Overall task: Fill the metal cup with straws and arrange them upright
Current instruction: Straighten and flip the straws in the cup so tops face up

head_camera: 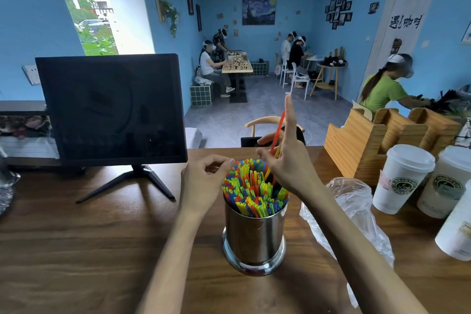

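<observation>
The brown wooden tabletop [102, 250] is the biggest thing here. A black monitor [112, 107] stands on it at the left. On the right are a wooden holder [367, 140] and white paper coffee cups with lids [401, 176]. A crinkly clear plastic bag [356, 201] lies flat just beside the metal cup [254, 237]. The metal cup stands in the middle of the tabletop, close to the person. It is already packed with colorful straws [252, 188], red, blue, green and yellow, and most of them stand up straight with their tops above the rim. The left hand [204, 181] is touching the straws at the left side, with its fingers curled in at their tops; I cannot tell if it pinches one. The right hand [285, 160] is up above the cup. It holds a red straw [277, 132], and maybe a yellow one too, while its other fingers point up. The filling looks almost done. What is left, I think, is to push in these last straws and tidy the ones that lean.
</observation>
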`<action>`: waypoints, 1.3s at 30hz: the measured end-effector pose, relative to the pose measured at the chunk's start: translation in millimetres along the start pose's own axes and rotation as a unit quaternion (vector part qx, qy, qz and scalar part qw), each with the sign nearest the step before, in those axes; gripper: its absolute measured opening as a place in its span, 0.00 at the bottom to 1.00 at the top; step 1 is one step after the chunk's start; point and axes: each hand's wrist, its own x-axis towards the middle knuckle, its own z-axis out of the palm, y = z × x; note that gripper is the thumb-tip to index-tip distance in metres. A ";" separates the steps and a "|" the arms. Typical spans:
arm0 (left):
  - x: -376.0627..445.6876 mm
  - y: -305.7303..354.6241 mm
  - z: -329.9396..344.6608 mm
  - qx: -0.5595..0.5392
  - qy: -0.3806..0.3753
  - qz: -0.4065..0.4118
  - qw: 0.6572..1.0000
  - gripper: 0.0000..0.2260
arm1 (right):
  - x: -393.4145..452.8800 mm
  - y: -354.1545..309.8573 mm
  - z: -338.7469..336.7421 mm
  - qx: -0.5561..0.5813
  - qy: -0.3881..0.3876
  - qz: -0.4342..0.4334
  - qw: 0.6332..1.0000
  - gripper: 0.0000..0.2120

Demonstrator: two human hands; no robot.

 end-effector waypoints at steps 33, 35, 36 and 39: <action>37.2 10.6 0.4 0.067 -0.105 -0.064 0.990 0.08 | -16.6 1.8 -5.2 -0.008 -0.268 0.090 0.959 0.30; 39.0 14.8 -1.0 0.094 -0.126 -0.034 0.987 0.04 | -16.0 2.1 -4.6 -0.005 -0.267 0.095 0.959 0.31; 39.8 16.8 -1.2 0.111 -0.145 -0.023 0.983 0.04 | -15.6 2.0 -4.5 -0.005 -0.267 0.096 0.959 0.31; 42.3 16.9 -1.9 0.147 -0.192 -0.008 0.970 0.05 | -15.5 1.3 -4.8 -0.008 -0.272 0.097 0.957 0.33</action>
